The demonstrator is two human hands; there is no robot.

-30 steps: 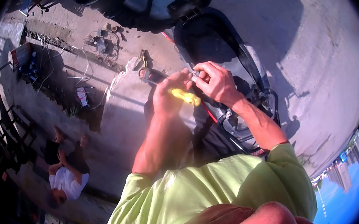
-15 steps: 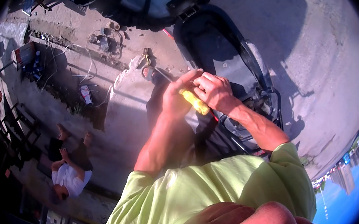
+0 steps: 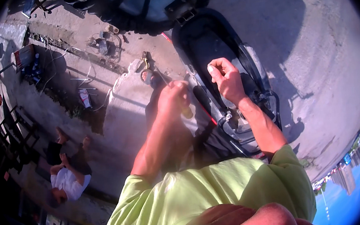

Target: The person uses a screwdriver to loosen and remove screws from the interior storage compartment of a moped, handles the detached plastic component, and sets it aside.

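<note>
My left hand is closed round a screwdriver. Its yellow handle sticks out below the fist, and its thin metal shaft points up and to the left. To the right, my right hand is raised with thumb and forefinger pinched together. Whatever small thing lies between those fingertips, if anything, is too small to name. Beneath the right hand is the black body of what looks like a scooter, with a long open tray-like hollow. The two hands are apart.
A pale concrete slab lies left of my legs, with a yellow-handled tool at its far edge. Loose wires and a dark device lie farther off. A seated person in white is at lower left.
My hands, together over the yellow handle before, have separated. The left has moved slightly left with the screwdriver, now gripping it in a fist; the right has moved right and up.
</note>
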